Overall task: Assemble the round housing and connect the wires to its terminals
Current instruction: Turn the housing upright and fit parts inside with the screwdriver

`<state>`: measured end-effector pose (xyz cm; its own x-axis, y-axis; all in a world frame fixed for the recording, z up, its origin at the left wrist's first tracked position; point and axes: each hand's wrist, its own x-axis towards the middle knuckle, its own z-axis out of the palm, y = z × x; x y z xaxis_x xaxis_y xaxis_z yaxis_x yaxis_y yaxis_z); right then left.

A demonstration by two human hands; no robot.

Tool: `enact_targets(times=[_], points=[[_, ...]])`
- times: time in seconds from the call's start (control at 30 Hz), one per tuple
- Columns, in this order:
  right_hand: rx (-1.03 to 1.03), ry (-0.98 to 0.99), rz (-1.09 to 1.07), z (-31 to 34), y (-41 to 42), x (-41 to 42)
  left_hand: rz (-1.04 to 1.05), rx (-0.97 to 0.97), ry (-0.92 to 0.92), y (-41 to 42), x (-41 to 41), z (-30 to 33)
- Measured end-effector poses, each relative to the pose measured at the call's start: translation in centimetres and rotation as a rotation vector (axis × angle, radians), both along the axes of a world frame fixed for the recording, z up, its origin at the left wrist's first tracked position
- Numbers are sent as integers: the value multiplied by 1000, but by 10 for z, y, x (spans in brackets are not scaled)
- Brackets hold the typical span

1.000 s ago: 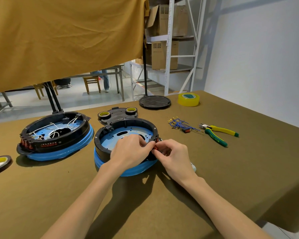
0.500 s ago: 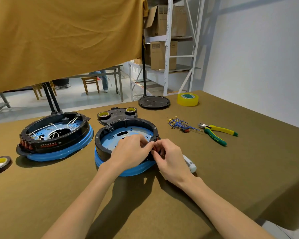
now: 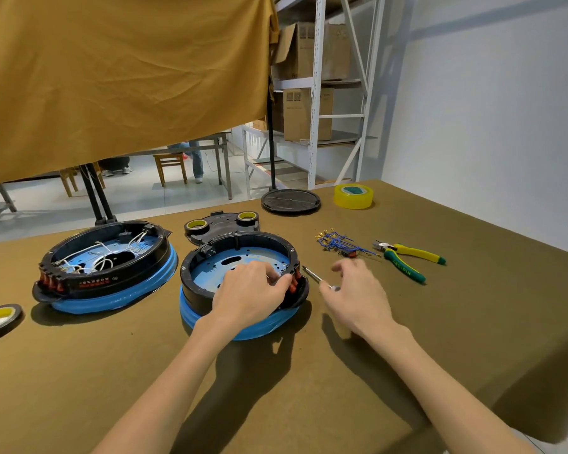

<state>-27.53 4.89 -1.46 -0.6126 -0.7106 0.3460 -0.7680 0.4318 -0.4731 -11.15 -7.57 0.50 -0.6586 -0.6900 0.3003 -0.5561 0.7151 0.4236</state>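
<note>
Round housing (image 3: 240,257): black ring on blue base, under left hand (image 3: 250,294), whose fingers curl over its right rim at red terminals (image 3: 295,280). Right hand (image 3: 358,294): fingers loosely spread, above screwdriver (image 3: 312,275). Blue wires (image 3: 336,245) beyond its fingertips.

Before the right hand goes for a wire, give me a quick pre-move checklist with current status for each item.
1. Near round black housing on its blue base steadied: ok, left hand grips its rim at the red terminals.
2. Right hand free: ok, open above the table, holding nothing.
3. Bundle of blue wires with brass ends reachable: ok, just beyond the right hand.
4. Silver-tipped screwdriver out of the path: not ok, it lies between housing and right hand.
5. Green-and-yellow pliers out of the path: ok, right of the wires.
6. Terminals seated: cannot tell, fingers cover them.
</note>
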Motion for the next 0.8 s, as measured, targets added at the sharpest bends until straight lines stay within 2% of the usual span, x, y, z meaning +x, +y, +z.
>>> enact_targets(times=[0.03,0.1,0.17,0.2,0.27,0.43,0.5,0.57,0.63,0.7,0.8], points=[[182,57,-13,-4,1,-2,0,0,-2,0,0,0],[348,130,-28,-10,2,-3,-1,0,-1,0,1,0],[328,57,-49,-8,5,-6,-3,0,0,0,2,0],[269,-59,-50,-5,7,-9,-3,2,2,1,2,0],[29,-390,-21,3,12,-15,-3,13,3,0,2,1],[-780,-1314,113,33,8,2,3,42,0,0,1,1],[-998,-1558,171,38,-4,12,16,44,-1,0,0,1],[-1137,-1613,99,42,-18,17,31,48,-7,1,-1,1],[-1215,-1518,-71,42,-31,23,56,52,-3,2,-3,0],[-1237,-1418,-184,35,-43,34,81,44,17,3,-3,-2],[-1213,-1339,-204,21,-54,49,99,24,39,4,-4,-4]])
